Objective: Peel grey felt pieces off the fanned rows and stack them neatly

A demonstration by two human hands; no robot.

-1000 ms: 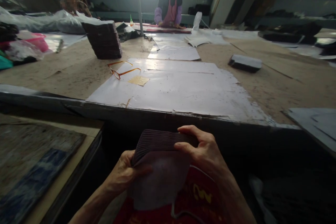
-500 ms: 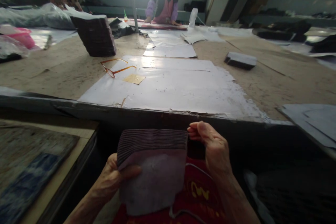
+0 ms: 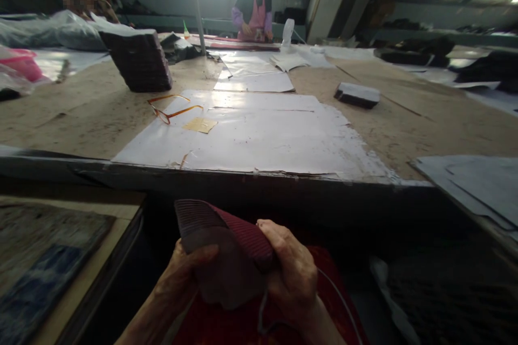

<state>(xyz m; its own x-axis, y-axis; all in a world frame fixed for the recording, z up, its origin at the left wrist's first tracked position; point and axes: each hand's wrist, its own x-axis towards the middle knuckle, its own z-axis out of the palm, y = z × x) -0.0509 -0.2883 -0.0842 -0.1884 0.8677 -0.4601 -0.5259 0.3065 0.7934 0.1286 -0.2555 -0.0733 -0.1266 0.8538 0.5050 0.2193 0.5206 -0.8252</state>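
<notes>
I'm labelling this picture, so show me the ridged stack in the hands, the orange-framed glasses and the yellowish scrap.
Ridged stack (image 3: 229, 261): head view, on its smooth dark face.
Orange-framed glasses (image 3: 178, 114): head view, on the nearer temple arm.
Yellowish scrap (image 3: 200, 125): head view, middle of its top.

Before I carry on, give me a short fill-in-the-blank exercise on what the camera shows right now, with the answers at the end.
The number of layered bundles held between the left hand and the right hand is ____.
Of the tall stack and the low block, the one nearer the glasses is the ____.
The color of the basin at the picture's left edge is ____.

Missing words: one; tall stack; pink.
</notes>
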